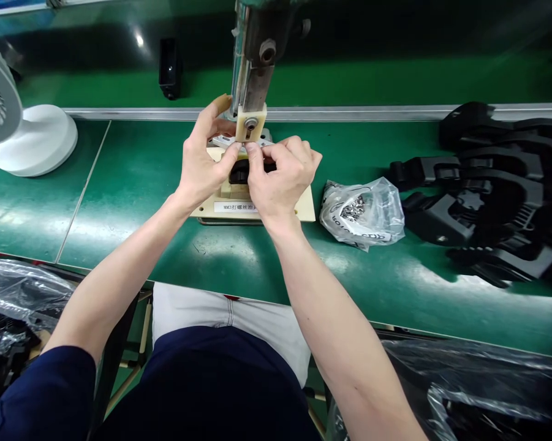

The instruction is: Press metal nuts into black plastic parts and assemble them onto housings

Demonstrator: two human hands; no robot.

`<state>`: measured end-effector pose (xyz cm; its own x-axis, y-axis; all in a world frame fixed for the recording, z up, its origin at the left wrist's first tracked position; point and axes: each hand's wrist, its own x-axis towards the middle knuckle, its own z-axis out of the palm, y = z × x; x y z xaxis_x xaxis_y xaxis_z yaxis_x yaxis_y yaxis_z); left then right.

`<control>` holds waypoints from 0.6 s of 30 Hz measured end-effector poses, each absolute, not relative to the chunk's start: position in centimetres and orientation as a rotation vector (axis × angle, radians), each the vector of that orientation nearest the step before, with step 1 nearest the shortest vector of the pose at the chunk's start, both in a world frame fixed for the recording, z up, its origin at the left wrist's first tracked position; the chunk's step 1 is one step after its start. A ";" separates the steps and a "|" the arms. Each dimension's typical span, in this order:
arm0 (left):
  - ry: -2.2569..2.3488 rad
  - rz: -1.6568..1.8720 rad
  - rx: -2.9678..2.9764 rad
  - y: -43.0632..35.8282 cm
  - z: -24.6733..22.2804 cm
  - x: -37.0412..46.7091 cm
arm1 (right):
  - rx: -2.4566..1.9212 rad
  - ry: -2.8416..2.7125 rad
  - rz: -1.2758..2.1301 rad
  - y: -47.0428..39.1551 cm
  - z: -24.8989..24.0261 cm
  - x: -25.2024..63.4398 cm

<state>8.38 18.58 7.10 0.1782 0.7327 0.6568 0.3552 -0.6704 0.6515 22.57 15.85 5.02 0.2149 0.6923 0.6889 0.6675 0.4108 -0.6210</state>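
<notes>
My left hand is at the left of a machine head with a cream block at its lower end. Its thumb and raised index finger are apart, the thumb tip just under the block. From the right, my right hand curls its fingers, thumb tip close to the left thumb; whatever it pinches is hidden. Below the thumbs, a black part sits in a cream fixture bearing a printed label. Behind the thumbs shows a silver metal piece, partly covered.
Right of the fixture lies a clear plastic bag of small metal screws. Black plastic parts are heaped farther right. A white fan stands at left, and a black box is at the back. Plastic-lined containers flank my body.
</notes>
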 end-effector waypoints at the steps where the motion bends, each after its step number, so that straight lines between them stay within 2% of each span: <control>1: 1.031 1.484 2.113 18.6 7.2 8.4 | -1.276 -1.477 0.018 15.9 5.1 22.6; 13: 1.094 1.607 2.125 19.0 7.0 8.6 | -1.232 -1.629 -0.070 14.4 6.4 24.4; 16: 1.138 1.650 2.064 18.4 7.6 9.2 | -1.160 -1.576 -0.147 16.0 10.7 28.6; 18: 1.190 1.624 1.994 17.4 8.5 9.7 | -1.121 -1.490 -0.192 18.6 16.7 31.7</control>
